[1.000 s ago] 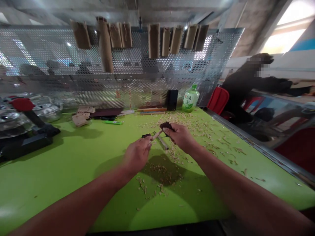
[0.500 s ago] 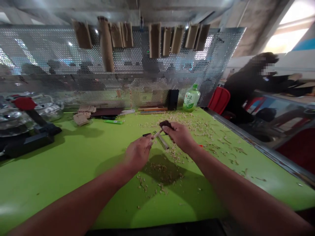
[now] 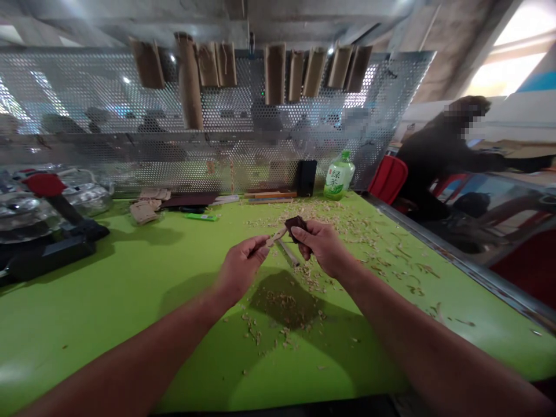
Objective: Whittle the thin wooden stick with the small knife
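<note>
A slim pale wooden stick (image 3: 277, 236) is pinched in my left hand (image 3: 241, 263), its far end pointing up and right. My right hand (image 3: 324, 243) grips a folded piece of dark brown sandpaper (image 3: 296, 223) at that far end. Whether the paper wraps fully round the stick is hidden by my fingers. Just under the two hands, a narrow pale tool or strip (image 3: 287, 253) lies on the green table (image 3: 143, 289). Wood shavings (image 3: 282, 301) are scattered below and to the right of my hands.
A green tea bottle (image 3: 339, 176) and a black box (image 3: 307, 178) stand at the back. Beyond the green cutter (image 3: 201, 217) lies a dark sheet (image 3: 186, 200). A red-and-black tool (image 3: 56, 202) stands left. A person (image 3: 438, 150) sits at the right, past the metal table edge (image 3: 434, 249).
My left hand has shifted slightly left and down along the stick. My right hand with the sandpaper has turned a little, showing more of the paper's face.
</note>
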Demonstrator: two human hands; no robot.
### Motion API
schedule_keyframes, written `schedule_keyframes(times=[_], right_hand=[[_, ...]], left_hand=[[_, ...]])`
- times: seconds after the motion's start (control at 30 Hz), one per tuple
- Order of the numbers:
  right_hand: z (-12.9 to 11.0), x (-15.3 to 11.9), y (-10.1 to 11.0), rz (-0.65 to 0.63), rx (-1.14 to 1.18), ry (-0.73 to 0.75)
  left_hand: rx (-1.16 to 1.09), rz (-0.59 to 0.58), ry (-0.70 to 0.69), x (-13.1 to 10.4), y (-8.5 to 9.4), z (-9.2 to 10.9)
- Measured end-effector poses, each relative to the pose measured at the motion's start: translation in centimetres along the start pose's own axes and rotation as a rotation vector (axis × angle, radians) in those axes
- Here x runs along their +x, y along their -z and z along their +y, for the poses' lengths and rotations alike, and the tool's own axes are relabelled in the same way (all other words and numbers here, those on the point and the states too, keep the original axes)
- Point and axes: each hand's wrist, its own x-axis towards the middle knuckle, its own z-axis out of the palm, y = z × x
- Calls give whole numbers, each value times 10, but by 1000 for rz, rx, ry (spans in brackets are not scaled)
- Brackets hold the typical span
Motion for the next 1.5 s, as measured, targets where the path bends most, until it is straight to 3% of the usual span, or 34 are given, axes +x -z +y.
schedule_keyframes(times=[0.1, 0.27, 0.33, 0.47, 0.6, 0.73, 0.87, 1.0, 1.17, 1.33, 1.5], right_hand=[[-1, 0, 3, -22, -94, 38], [-4, 0, 7, 210, -365, 140], [-3, 0, 5, 215, -408, 178], [-4, 0, 3, 101, -461, 207], [-8, 3, 6, 214, -499, 193], [-8, 3, 5, 136, -517, 219], [-7, 0, -1, 205, -524, 210], [-5, -2, -10, 25, -519, 219], [-2, 0, -7, 200, -540, 235], [-4, -5, -13, 52, -526, 237], [-7, -6, -11, 180, -521, 250]], left_hand=[[-143, -136, 120, -1, 1, 4], [-331, -268, 203, -5, 3, 5], [-373, -283, 227, -6, 3, 5], [-369, -275, 244, -6, 2, 6], [-376, -265, 240, -7, 0, 10], [-379, -235, 262, -8, -2, 14], [-397, -240, 239, -8, -4, 11], [-354, -206, 234, -5, -4, 7], [-378, -201, 202, -4, -4, 6], [-396, -189, 216, -5, -6, 6], [-429, -206, 198, -5, -4, 8]])
